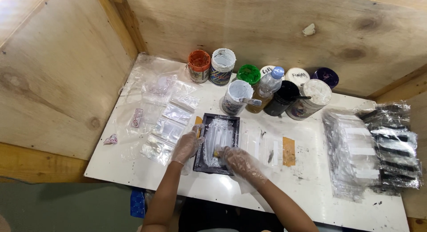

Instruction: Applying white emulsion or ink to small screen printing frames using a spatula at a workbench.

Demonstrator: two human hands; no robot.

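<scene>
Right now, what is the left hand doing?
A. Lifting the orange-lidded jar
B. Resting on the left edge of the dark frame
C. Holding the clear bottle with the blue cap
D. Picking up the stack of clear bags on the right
B: the gloved left hand lies on the left edge of the dark frame, far from the jars and bottle at the back.

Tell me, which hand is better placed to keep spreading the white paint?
Probably the right hand: it rests on the black frame's painted bottom corner. The left hand only steadies its left edge.
</scene>
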